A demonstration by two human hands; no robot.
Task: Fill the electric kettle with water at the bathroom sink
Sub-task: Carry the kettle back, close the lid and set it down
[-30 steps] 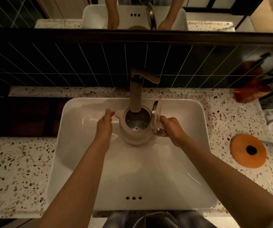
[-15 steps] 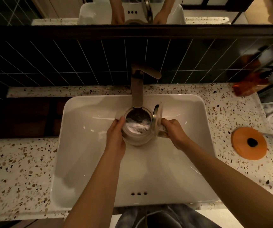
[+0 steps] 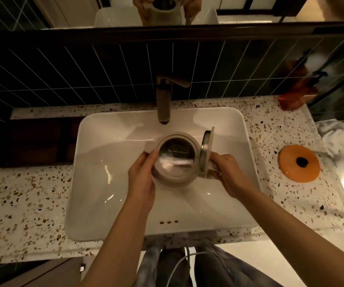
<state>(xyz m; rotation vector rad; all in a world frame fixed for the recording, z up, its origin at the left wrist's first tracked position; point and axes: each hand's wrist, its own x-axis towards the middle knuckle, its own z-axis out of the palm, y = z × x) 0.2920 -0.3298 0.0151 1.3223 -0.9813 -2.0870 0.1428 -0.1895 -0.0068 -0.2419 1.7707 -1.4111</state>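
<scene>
the kettle [image 3: 176, 160] hangs over the middle of the sink [image 3: 109, 183], held in both hands, its lid [image 3: 206, 151] flipped up on the handle side and standing almost on edge. the left hand [image 3: 143, 183] is wrapped round the kettle's left wall, fingers [image 3: 152, 157] curled up near the rim just below the spout, pressed to the body. the right hand [image 3: 227, 175] is closed round the handle, fingers tucked under and behind the lid, so how tight that grip is i cannot tell. inside the kettle there is a pale shimmer that looks like water sloshing, partway up at a guess. the tap [image 3: 164, 100] stands beyond the fingers, its outlet clear of the kettle mouth, and no stream shows from it. so the kettle sits out of line with the spout: if water runs now it lands in the sink, not the kettle. risks from here: the water looks to be moving, and with the lid open a tilt toward the spout side would spill it over the left fingers. wet walls could let the left hand slide, throwing the load onto the handle grip. the upright lid could swing shut if jolted, or knock the tap if the kettle goes back under it. on the counter [image 3: 22, 204], well off to the right of the right hand, lies an orange disc [image 3: 298, 163], with a white cloth [image 3: 339, 137] beyond it.
</scene>
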